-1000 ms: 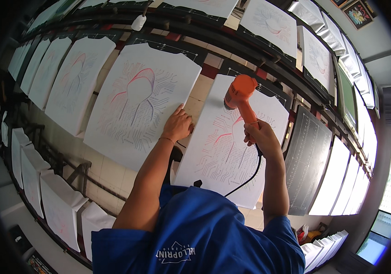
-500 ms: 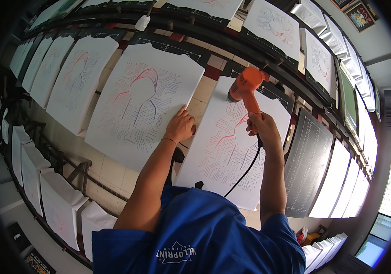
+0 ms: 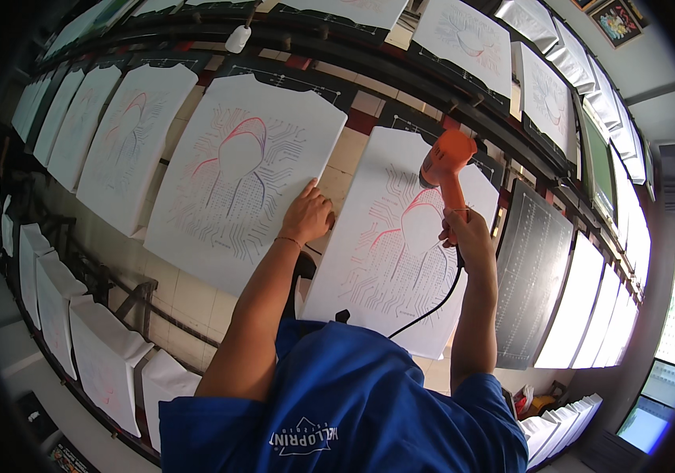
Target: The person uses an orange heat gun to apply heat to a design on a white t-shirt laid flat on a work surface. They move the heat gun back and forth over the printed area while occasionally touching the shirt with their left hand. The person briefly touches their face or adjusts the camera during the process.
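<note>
Blue shirt fabric fills the near view. Since a second ago the right hand, closed round the orange heat gun, has drifted rightward along the printed white garment, so the warm air covers fresh print. Its black cord hangs down. The left hand has stayed flat, fingers loosely spread, holding nothing, between that panel and the neighbouring printed panel. A dark mesh screen stands farther right.
</note>
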The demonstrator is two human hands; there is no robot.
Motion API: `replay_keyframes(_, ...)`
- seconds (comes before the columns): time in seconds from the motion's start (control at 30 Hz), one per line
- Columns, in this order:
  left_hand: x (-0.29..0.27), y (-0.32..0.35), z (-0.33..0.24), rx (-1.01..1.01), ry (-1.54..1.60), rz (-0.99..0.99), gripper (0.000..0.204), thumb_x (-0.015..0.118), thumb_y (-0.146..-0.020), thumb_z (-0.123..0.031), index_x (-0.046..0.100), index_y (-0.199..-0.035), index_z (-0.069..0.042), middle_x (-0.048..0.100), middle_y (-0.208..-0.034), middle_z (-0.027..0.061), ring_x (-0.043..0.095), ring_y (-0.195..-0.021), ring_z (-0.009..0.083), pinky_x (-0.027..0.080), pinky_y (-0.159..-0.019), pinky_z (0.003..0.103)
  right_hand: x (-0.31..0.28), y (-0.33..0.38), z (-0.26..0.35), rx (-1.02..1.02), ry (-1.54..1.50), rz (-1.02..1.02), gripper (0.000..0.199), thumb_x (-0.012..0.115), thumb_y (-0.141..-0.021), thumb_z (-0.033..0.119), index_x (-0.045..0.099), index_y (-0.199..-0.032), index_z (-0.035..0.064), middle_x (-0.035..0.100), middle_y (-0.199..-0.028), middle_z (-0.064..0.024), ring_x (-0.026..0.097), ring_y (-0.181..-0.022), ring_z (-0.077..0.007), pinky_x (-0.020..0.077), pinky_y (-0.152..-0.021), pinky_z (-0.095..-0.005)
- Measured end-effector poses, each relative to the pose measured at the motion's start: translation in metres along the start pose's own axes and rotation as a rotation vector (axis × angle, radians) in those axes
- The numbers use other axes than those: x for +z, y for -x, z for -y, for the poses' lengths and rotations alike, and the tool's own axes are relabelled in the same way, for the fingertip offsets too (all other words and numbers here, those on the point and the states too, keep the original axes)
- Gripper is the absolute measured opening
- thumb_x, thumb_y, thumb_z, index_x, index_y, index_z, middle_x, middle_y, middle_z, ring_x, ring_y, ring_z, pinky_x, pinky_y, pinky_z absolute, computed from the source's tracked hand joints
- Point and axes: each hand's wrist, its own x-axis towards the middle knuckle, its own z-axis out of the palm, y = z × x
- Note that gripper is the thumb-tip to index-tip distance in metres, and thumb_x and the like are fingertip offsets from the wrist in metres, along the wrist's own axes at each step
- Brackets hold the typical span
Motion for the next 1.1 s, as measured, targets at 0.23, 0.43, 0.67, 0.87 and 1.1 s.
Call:
replay_keyframes(0.23, 0.0, 0.0, 0.0, 0.0, -0.022, 0.01, 0.024, 0.06, -0.088, -0.026, 0.072, -0.088, -0.006, 0.07, -0.09, 0.0094, 0.059, -0.107, 0.022, 0.022, -0.122, 0.038, 0.0, 0.034, 0.001, 0.055, -0.052, 0.098, 0.032, 0.062, -0.093, 0.027, 0.059, -0.096, -0.0041, 0.06, -0.075, -0.0053, 0.061, -0.061, -0.0125, 0.0495, -0.055, -0.026)
replay_keyframes(0.43, -0.003, -0.001, 0.0, 0.005, 0.008, 0.006, 0.028, 0.053, -0.093, -0.026, 0.068, -0.1, -0.004, 0.067, -0.105, 0.0109, 0.056, -0.113, 0.0237, 0.025, -0.121, 0.038, 0.01, 0.038, 0.002, 0.063, -0.086, 0.173, 0.031, 0.063, -0.092, 0.026, 0.057, -0.097, -0.0037, 0.059, -0.076, -0.0056, 0.06, -0.06, -0.0132, 0.0491, -0.056, -0.0275)
replay_keyframes(0.67, 0.0, 0.004, 0.0, 0.057, 0.065, -0.32, 0.037, 0.054, -0.091, -0.016, 0.054, -0.125, 0.001, 0.054, -0.131, 0.0173, 0.046, -0.13, 0.0331, 0.034, -0.116, 0.043, 0.026, 0.032, 0.007, 0.049, -0.066, 0.215, 0.028, 0.063, -0.092, 0.026, 0.059, -0.094, -0.0017, 0.059, -0.075, -0.0041, 0.061, -0.063, -0.0128, 0.0499, -0.059, -0.028)
replay_keyframes(0.87, 0.0, 0.006, 0.0, 0.049, 0.065, -0.328, 0.043, 0.054, -0.091, -0.015, 0.051, -0.131, 0.001, 0.051, -0.135, 0.0177, 0.043, -0.133, 0.034, 0.034, -0.116, 0.043, 0.034, 0.035, 0.01, 0.058, -0.032, 0.282, 0.028, 0.062, -0.092, 0.025, 0.059, -0.096, -0.0021, 0.06, -0.076, -0.0042, 0.063, -0.065, -0.0125, 0.0505, -0.058, -0.0271)
replay_keyframes(1.1, 0.0, 0.006, 0.002, 0.056, 0.092, -0.314, 0.043, 0.057, -0.09, -0.013, 0.049, -0.131, -0.002, 0.049, -0.138, 0.0169, 0.042, -0.134, 0.0356, 0.035, -0.115, 0.044, 0.033, 0.044, 0.007, 0.074, 0.03, 0.318, 0.029, 0.062, -0.092, 0.024, 0.06, -0.099, -0.0033, 0.061, -0.077, -0.0051, 0.064, -0.066, -0.0127, 0.0513, -0.059, -0.0273)
